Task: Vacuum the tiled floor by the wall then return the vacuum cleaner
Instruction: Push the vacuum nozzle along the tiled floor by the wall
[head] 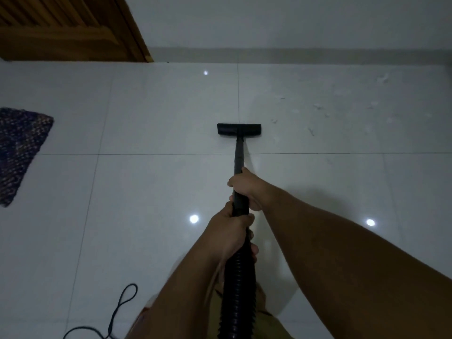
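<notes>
Both hands' fingers wrapped rnd black vac wand (238,155), flat head (239,130) on white tile (146,118)

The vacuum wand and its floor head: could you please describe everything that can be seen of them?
The vacuum wand is a slim, black, matte tube that looks like plastic, slanting away from the person. It ends in a flat rectangular floor head resting on the white tiled floor, straddling a grout line, left of scattered debris. The right hand grips it higher up; the left hand holds where the ribbed hose joins.
</notes>
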